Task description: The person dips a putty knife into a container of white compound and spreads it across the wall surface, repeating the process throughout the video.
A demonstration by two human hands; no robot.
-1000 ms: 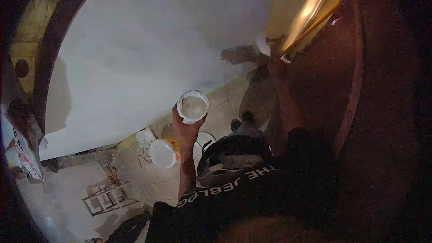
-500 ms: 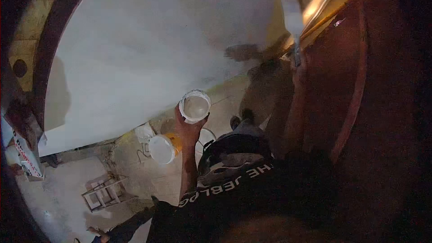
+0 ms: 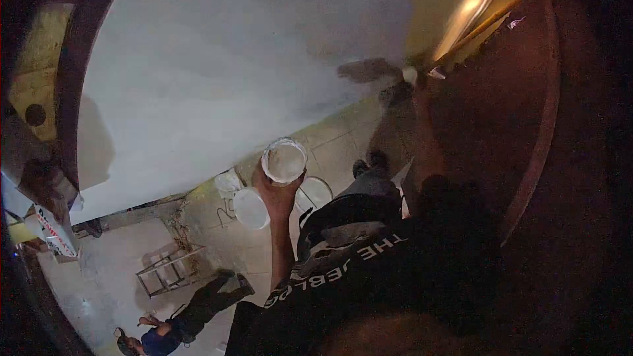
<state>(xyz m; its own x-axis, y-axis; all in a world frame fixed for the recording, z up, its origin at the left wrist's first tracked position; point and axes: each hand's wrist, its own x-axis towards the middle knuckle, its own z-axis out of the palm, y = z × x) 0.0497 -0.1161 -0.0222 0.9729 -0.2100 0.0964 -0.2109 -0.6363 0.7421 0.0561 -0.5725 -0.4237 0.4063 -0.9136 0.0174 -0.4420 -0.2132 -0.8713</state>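
My left hand (image 3: 277,192) is wrapped round a white paint tub (image 3: 285,160), held with its mouth facing up. Pale material coats the tub's inside and rim. At the upper right, my right hand (image 3: 422,92) is dim and blurred against the dark surface behind it. It grips a paintbrush (image 3: 410,76), of which only a small pale part shows beside the wall. The brush's tip lies near a dark shadow on the white wall (image 3: 231,59); whether it touches the wall I cannot tell.
Below stand white buckets (image 3: 252,209) and a small metal-framed stool (image 3: 170,271). Another person (image 3: 165,336) is on the floor level at lower left. A printed carton (image 3: 56,232) sits at far left. A bright strip of light (image 3: 471,3) runs along the upper right.
My right hand has brought the paintbrush down and left to the wall's edge; its broad white head no longer shows. The other person has come further into view. The tub stays in my left hand.
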